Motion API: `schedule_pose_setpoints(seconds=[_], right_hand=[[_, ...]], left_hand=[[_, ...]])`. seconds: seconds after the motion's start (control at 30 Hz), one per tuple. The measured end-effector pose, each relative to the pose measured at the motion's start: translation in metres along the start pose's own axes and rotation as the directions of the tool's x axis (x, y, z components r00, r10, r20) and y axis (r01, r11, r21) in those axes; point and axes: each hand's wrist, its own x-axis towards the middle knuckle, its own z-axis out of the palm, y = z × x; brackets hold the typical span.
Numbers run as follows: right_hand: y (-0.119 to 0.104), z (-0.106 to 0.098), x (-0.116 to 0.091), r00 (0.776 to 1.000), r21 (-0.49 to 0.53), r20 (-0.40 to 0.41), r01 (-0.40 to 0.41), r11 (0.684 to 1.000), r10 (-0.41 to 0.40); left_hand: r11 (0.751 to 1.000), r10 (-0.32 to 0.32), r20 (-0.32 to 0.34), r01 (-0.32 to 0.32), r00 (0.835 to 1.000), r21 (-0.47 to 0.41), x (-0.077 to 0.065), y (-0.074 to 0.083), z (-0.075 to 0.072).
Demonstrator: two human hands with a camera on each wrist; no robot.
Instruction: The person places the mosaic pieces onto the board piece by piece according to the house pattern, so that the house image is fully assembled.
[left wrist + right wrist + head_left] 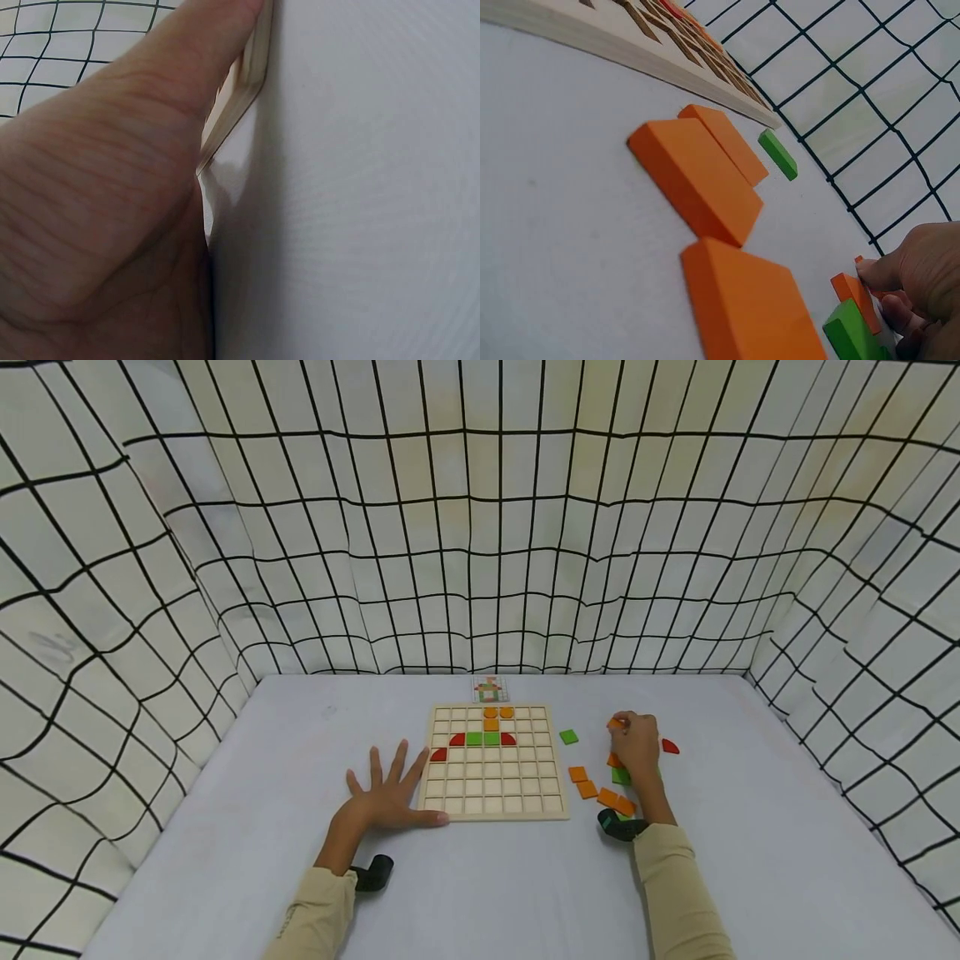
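Observation:
My left hand [386, 802] lies with fingers spread at the left edge of a wooden grid board [491, 787], its thumb on the near left corner. In the left wrist view the thumb side of that hand [112, 165] covers most of the board. To the right of the board, my right hand [636, 743] pinches an orange tile [615, 723] at its fingertips. Orange and green tiles lie right beneath it, partly hidden. Set in the board are two rounded orange pieces [507, 712], an orange square [491, 725], two green squares [474, 739] and three red quarter-round pieces [438, 755].
A small pattern card [491, 689] lies behind the board. Loose orange tiles [587, 789] and a green tile [569, 737] are scattered right of the board. One red quarter-round piece [670, 747] sits beyond the right hand. Netted white walls [487, 527] surround the white table [480, 893].

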Motion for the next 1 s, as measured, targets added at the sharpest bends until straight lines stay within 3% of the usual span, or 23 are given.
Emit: schedule_pose_setpoints(seconds=[0.37, 0.77, 1.0], right_hand=[[0.002, -0.0063, 0.0027, 0.994, -0.088, 0.108, 0.0, 0.996, 0.009], [-0.0025, -0.0101, -0.0036, 0.983, -0.066, 0.152, 0.119, 0.991, -0.108], [-0.005, -0.001, -0.0015, 0.961, 0.004, 0.163, 0.228, 0.974, -0.226]], left_hand=[[1.0, -0.006, 0.015, 0.006, 1.0, -0.004, -0.0006, 0.0014, 0.0001], [1.0, -0.012, 0.019, 0.012, 1.0, -0.004, 0.0004, 0.0017, -0.0003], [1.0, -0.009, 0.013, 0.009, 1.0, -0.003, 0.0003, 0.0011, -0.001]])
